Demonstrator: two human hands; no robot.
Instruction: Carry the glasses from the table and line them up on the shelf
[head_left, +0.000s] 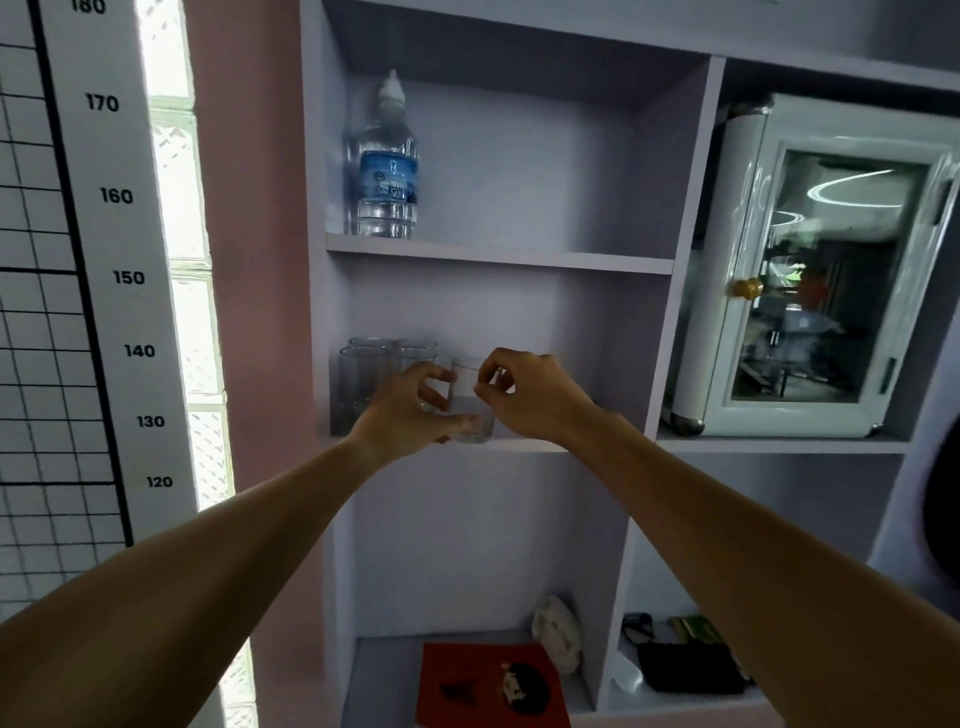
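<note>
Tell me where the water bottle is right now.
In the head view, the water bottle stands at the left end of the upper shelf, one level above the glasses.

Clear glasses (363, 379) stand on a pale lilac shelf (519, 444). The bottle (387, 161) has a blue label. A red book (488, 686) lies below.

I see both hands at the middle shelf (519, 446) of a pale cabinet. My left hand (402, 410) and right hand (530, 395) pinch one clear glass (470, 402) between their fingertips, standing at the shelf's front edge. Four more glasses (363, 374) cluster just left. A water bottle (387, 166) stands on the shelf above.
</note>
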